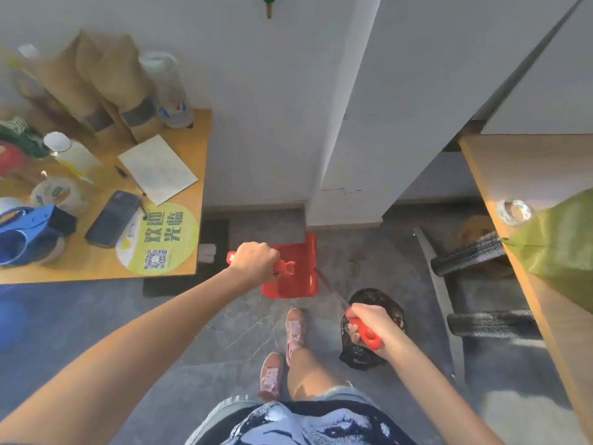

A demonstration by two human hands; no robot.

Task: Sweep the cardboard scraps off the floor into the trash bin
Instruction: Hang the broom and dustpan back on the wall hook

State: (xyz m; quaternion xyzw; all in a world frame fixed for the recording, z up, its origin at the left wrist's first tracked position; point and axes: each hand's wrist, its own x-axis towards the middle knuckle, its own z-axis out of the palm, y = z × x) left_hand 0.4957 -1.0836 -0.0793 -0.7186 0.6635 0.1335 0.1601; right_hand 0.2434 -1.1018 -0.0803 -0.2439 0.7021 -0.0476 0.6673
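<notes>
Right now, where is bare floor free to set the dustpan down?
Bare floor lies left of the shoes, beside the table, and between the dustpan and the black rolls. Crowded: the table's top, and around the trash bag by the right hand.

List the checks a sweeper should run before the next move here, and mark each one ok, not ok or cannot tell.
1. Left hand grips dustpan handle: ok.
2. Right hand grips broom handle: ok.
3. Bin close, just below right hand: ok.
4. Shoes clear of dustpan: ok.
5. Dustpan flat on floor: cannot tell.
6. Scraps located on floor or in dustpan: cannot tell, none plainly visible.
</notes>
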